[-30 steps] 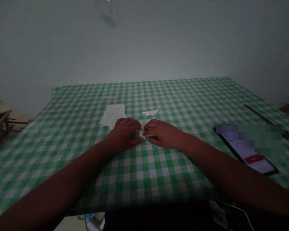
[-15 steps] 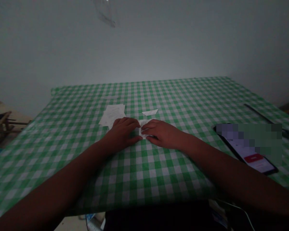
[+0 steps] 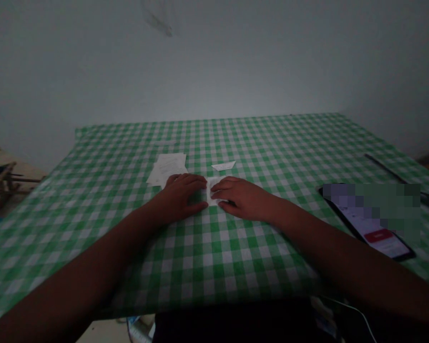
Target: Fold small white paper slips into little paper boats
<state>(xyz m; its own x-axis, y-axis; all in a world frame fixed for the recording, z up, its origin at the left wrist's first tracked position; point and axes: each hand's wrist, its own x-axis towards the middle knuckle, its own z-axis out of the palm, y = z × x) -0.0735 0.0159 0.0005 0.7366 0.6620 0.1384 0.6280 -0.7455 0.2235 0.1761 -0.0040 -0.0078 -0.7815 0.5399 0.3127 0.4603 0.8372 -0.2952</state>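
A small white piece of paper (image 3: 211, 200) lies on the checked cloth between my two hands, partly hidden by them. My left hand (image 3: 182, 196) rests open at its left edge, fingers stretched out and thumb apart, fingertips at the paper. From the other side my right hand (image 3: 239, 196) lies over the paper with its fingers spread and pressed down on it. Just beyond sits a small folded paper (image 3: 223, 166) with printed lines, boat-like in outline. Past my left hand is a stack of printed paper sheets (image 3: 168, 166).
A green-and-white checked tablecloth (image 3: 200, 257) covers the table. At the right lies a phone (image 3: 386, 240) with a lit, partly blurred screen, near my right forearm. Behind it is a thin dark stick-like object (image 3: 384, 167). A pale wall (image 3: 214, 62) stands behind the table.
My left hand has eased slightly left, with its thumb farther from the right hand. A little more of the paper shows between the hands. The right hand has barely moved.
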